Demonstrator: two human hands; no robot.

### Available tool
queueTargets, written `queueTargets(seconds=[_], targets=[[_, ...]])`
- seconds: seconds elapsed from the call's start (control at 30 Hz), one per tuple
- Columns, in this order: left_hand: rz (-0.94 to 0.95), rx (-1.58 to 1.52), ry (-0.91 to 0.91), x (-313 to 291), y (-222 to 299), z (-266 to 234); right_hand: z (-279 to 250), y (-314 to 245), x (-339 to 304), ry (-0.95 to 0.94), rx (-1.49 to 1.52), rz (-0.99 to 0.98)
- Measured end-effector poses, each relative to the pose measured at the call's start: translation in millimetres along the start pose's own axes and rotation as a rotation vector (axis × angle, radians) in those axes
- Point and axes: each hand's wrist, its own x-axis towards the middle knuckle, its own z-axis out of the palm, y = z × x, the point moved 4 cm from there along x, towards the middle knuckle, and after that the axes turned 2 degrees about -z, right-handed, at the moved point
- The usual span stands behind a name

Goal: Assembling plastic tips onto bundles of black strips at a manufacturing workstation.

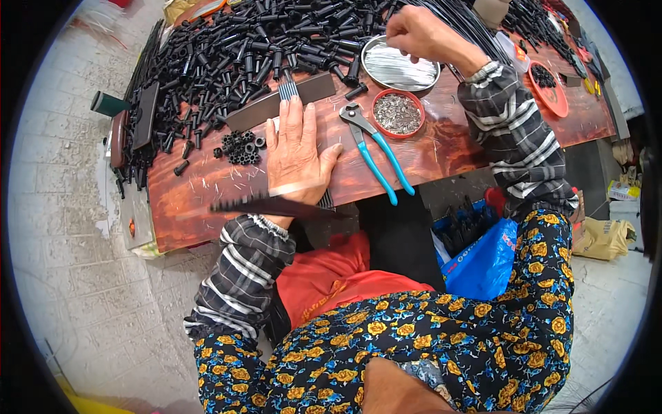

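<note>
The person's left hand [300, 148] lies flat, palm down, on the glossy red-brown table [183, 207], fingers nearly straight and thumb spread to the right; as far as I can make out it presses down rather than grips, its fingertips on a bundle of thin striped dark-and-pale rods [287, 90]. That bundle points away from the person's body, leaning slightly left, and meets the long flat brown bar [315, 88] close to square. What matters from here is the round metal dish of slim silvery sticks [400, 69]: it sits beyond the left hand and off to its right, the sticks lying mostly side to side, so roughly across the line of the bundle. The right hand [431, 34] is much the nearer to it, hanging at its far edge with fingers bent and curled inward; whether anything is pinched there I can't tell. Between the dish and the person's lap lie a red bowl of small metal bits [398, 114] and the blue-handled pliers [371, 165], their handles toward the person.
</note>
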Motion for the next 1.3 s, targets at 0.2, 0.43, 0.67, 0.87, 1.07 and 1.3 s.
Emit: queueTargets(seconds=[0.2, 0.43, 0.67, 0.87, 1.07, 1.3], targets=[[-0.005, 0.004, -0.022, -2.5, -1.9, -1.6, 63.0, -60.6, 19.0, -0.058, 0.034, -0.431], [-0.012, -0.014, -0.043, 0.1, 1.3, -2.5, 71.1, -77.5, 22.2, -0.093, 0.034, -0.431], [-0.028, -0.013, -0.056, -2.3, -2.5, -2.5, 85.7, -75.4, 27.9, -0.058, 0.012, -0.455], [-0.027, -0.027, -0.054, -0.1, -0.2, -0.2, 84.3, -72.3, 25.3, -0.056, 0.004, -0.452], [-0.023, -0.016, -0.041, -1.2, -0.1, -1.1, 80.6, -80.3, 23.9, -0.052, -0.060, -0.405], [-0.028, 0.002, -0.043, -0.5, -0.1, -0.4, 72.5, -62.8, 43.4, -0.094, -0.053, -0.425]])
